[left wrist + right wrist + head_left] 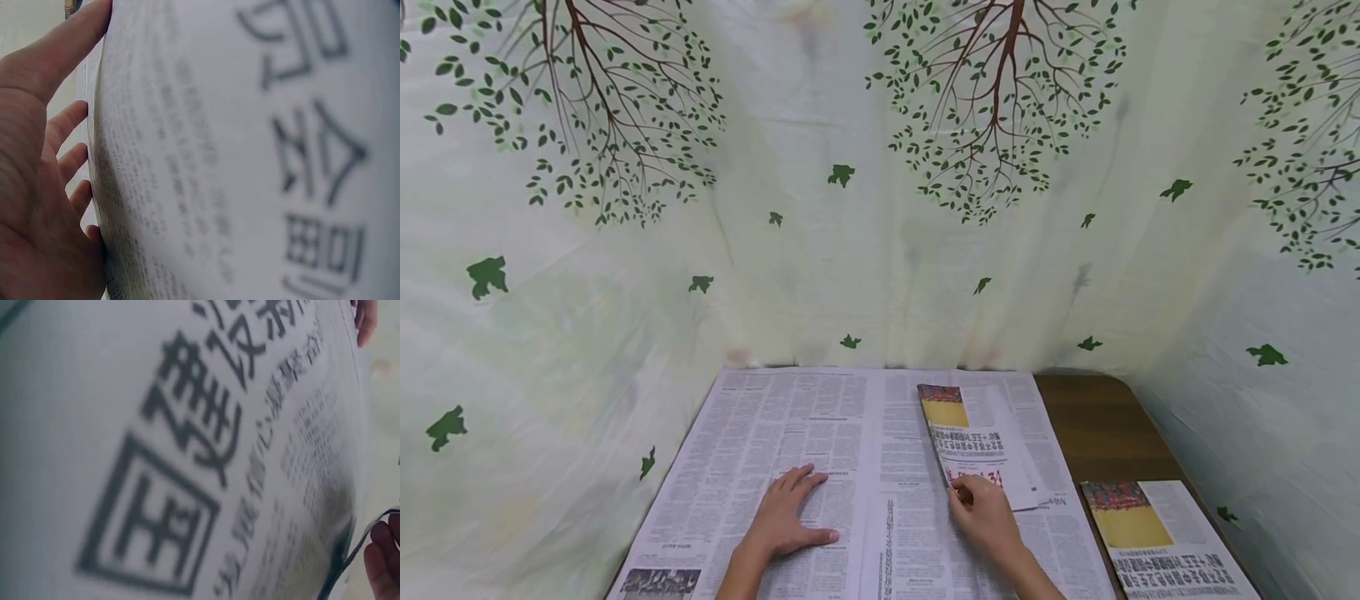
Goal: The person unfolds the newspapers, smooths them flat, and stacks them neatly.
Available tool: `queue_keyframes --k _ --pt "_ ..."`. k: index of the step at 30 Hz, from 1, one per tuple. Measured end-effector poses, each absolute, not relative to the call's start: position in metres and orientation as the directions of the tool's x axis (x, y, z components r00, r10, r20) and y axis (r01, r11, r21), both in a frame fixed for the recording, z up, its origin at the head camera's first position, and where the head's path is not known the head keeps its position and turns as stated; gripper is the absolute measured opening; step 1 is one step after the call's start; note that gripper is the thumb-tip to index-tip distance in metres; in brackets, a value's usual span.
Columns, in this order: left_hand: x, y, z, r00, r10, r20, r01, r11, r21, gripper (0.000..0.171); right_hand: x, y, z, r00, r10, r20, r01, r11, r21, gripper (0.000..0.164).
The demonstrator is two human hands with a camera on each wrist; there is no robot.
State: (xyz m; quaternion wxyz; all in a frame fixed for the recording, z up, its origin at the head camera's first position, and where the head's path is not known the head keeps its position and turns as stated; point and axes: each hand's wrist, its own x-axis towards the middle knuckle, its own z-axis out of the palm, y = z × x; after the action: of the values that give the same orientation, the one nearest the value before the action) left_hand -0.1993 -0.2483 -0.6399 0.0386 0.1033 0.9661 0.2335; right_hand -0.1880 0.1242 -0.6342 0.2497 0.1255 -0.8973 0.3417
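Observation:
An open newspaper (820, 433) lies spread over the table. My left hand (786, 512) rests on its left page with fingers spread and thumb out to the side. The left wrist view shows the same hand (37, 175) with its fingertips against the printed sheet (162, 162). On the right page lies a smaller folded newspaper (973, 446) with a red and yellow picture at its far end. With thumb and fingers, my right hand (988, 517) pinches its near left corner. In the right wrist view, the right fingers (381, 556) are at a thin, raised paper edge.
Another folded newspaper (1157, 542) with a similar picture lies at the right on the dark brown wooden table (1097, 425). A pale curtain (850, 275) printed with trees and green leaves stands behind the table and along both sides.

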Motion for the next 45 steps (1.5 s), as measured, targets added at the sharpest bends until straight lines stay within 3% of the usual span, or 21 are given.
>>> queue_keyframes --k 8,20,27,32,45 --pt "-0.199 -0.247 -0.639 -0.977 0.211 -0.035 0.171 0.868 0.466 0.108 -0.187 0.109 -0.642 -0.915 -0.057 0.4 -0.311 0.731 -0.608 0.01" --pt "-0.198 -0.246 -0.639 -0.978 0.207 -0.029 0.171 0.871 0.462 0.108 -0.189 0.102 -0.644 -0.931 -0.132 0.341 -0.31 0.779 -0.545 0.014" --pt "-0.199 -0.245 -0.64 -0.979 0.2 -0.026 0.167 0.875 0.454 0.109 -0.19 0.102 -0.641 -0.95 -0.146 0.276 -0.287 0.759 -0.585 0.016" --pt "-0.2 -0.246 -0.64 -0.978 0.207 -0.02 0.175 0.872 0.456 0.108 -0.192 0.111 -0.639 -0.948 -0.131 0.291 -0.28 0.78 -0.56 0.004" --pt "-0.201 -0.248 -0.643 -0.977 0.213 -0.016 0.184 0.878 0.443 0.108 -0.198 0.155 -0.636 -0.98 0.002 0.198 -0.109 0.831 -0.545 0.012"
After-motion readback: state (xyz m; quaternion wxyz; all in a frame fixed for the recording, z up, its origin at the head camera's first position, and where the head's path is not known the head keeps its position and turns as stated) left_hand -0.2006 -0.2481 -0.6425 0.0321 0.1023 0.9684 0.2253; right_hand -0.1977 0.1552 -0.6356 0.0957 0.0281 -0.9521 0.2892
